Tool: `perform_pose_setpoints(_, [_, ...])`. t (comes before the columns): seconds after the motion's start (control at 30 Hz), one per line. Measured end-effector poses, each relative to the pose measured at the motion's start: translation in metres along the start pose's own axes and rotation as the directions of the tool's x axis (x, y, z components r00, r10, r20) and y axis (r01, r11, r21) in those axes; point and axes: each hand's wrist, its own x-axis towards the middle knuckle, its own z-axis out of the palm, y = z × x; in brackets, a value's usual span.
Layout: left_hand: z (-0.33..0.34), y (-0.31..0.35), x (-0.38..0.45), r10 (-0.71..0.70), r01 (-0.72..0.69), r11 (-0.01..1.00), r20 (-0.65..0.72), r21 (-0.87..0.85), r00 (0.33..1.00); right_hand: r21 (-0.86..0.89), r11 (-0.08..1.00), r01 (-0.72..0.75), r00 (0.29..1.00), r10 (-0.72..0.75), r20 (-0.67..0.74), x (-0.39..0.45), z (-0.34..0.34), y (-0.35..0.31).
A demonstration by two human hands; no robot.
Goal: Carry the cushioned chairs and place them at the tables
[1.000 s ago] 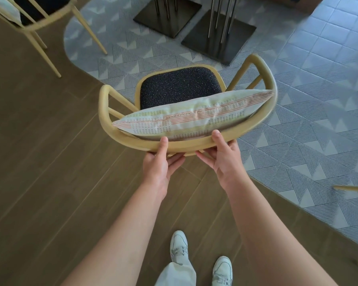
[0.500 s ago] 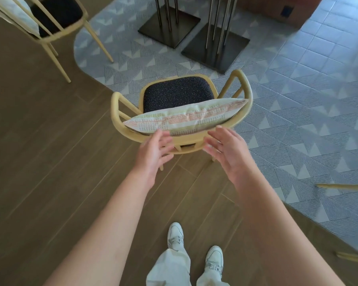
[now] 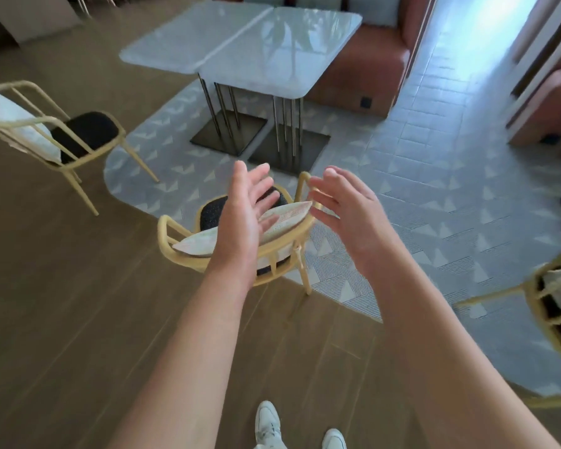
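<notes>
The chair point(image 3: 240, 244) in front of me has a pale yellow frame with a curved back rail that sweeps round into both armrests, a dark speckled seat pad point(image 3: 214, 207), and a light patterned cushion point(image 3: 279, 218) leaning along the inside of the backrest. It stands on its legs at the seam where the wood-look floor point(image 3: 62, 303) meets the grey triangle-patterned tiles point(image 3: 434, 196), facing the two white tables point(image 3: 259, 50) pushed together on metal legs. My left hand point(image 3: 243, 215) is raised with the palm turned inward and the fingers spread, holding nothing; my right hand point(image 3: 347, 209) mirrors it, fingers loosely splayed and empty. Both hover above the chair's backrest, apart from each other and, as far as the motion blur lets me judge, clear of the rail. A matching chair point(image 3: 65, 137) stands well off to my left, and another point(image 3: 551, 306) shows partly at my right edge. My white shoes point(image 3: 269, 426) are on the wood floor below.
</notes>
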Motion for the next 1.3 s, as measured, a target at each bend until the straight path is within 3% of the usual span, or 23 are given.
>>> perform_pose_setpoints(0.2, [0.058,0.054,-0.067,0.146,-0.148,0.989,0.127,0.008,0.981,-0.060,0.986,0.157,0.986,-0.159,-0.039,-0.075,-0.033,-0.066])
perform_pose_setpoints(0.33, [0.084,0.078,-0.111,0.228,-0.227,0.973,0.208,-0.029,0.951,-0.010,0.973,0.232,0.966,-0.232,-0.113,-0.121,-0.054,-0.093])
perform_pose_setpoints(0.7, [0.079,0.104,-0.160,0.267,-0.226,0.960,0.303,-0.162,0.915,-0.033,0.934,0.356,0.921,-0.357,-0.154,-0.189,-0.064,-0.117])
perform_pose_setpoints(0.9, [0.020,0.124,-0.155,0.282,-0.235,0.955,0.300,-0.182,0.912,-0.035,0.926,0.375,0.910,-0.375,-0.178,-0.195,-0.012,-0.114])
perform_pose_setpoints(1.3, [-0.191,0.138,-0.103,0.274,-0.248,0.958,0.203,-0.145,0.940,-0.002,0.939,0.344,0.936,-0.343,-0.079,-0.172,0.186,-0.052])
